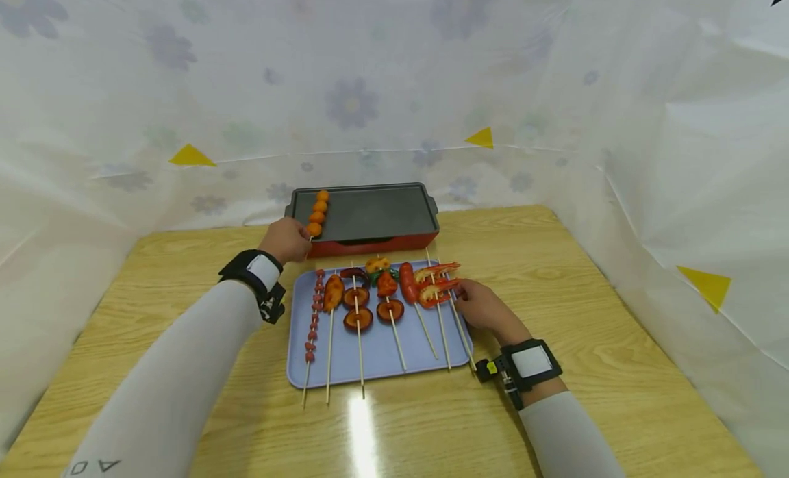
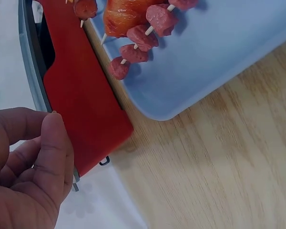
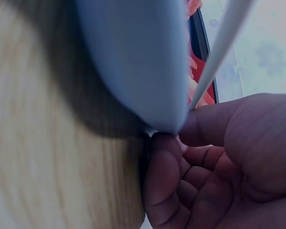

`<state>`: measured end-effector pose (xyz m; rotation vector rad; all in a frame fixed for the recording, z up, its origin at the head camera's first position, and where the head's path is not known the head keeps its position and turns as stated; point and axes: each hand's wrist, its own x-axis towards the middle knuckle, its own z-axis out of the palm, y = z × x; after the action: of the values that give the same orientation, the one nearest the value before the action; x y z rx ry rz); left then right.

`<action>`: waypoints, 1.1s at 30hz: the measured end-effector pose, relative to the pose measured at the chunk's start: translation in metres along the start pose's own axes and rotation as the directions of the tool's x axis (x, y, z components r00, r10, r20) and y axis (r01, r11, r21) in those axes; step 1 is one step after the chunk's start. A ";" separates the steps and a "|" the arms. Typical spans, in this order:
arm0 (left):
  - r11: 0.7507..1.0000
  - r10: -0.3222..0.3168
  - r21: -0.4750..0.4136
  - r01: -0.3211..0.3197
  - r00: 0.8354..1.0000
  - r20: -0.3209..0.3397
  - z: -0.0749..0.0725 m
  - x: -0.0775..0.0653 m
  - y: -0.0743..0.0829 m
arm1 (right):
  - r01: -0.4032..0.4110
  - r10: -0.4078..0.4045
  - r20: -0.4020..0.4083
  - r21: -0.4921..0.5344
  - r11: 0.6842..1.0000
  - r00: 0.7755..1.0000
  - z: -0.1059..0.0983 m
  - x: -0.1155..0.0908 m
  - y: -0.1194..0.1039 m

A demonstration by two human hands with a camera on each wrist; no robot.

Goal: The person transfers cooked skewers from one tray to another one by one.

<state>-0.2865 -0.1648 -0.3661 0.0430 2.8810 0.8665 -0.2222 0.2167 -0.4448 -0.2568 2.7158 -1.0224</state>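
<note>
My left hand (image 1: 288,240) is at the front left of a black-topped, red-sided griddle (image 1: 376,212). Its thumb and fingertips pinch the near end of a skewer of orange balls (image 1: 317,216), which lies along the griddle's left side. In the left wrist view only a tiny tip of the stick shows between the fingers. On the right, my other hand (image 1: 483,305) grips the rim of a pale blue tray (image 1: 379,360), thumb above and fingers below. Beside that thumb runs the stick of a shrimp skewer (image 1: 436,296); the right wrist view is blurred there.
On the tray lie a skewer of small pink meat pieces (image 1: 314,317), an orange-brown meat skewer (image 1: 333,293), mushroom skewers (image 1: 358,319) and a sausage skewer (image 1: 408,283). Several sticks overhang its near edge. Behind the wooden table (image 1: 185,279) hangs a flowered white sheet (image 1: 382,67).
</note>
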 end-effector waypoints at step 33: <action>0.980 0.180 -0.043 -0.194 0.960 -0.214 0.023 -0.045 -0.016 | -0.008 0.008 0.005 -0.013 1.000 1.000 -0.001 0.002 0.001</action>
<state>-0.2384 -0.1687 -0.3885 0.2361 3.0803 1.0538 -0.2243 0.2173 -0.4449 -0.2505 2.7177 -1.0012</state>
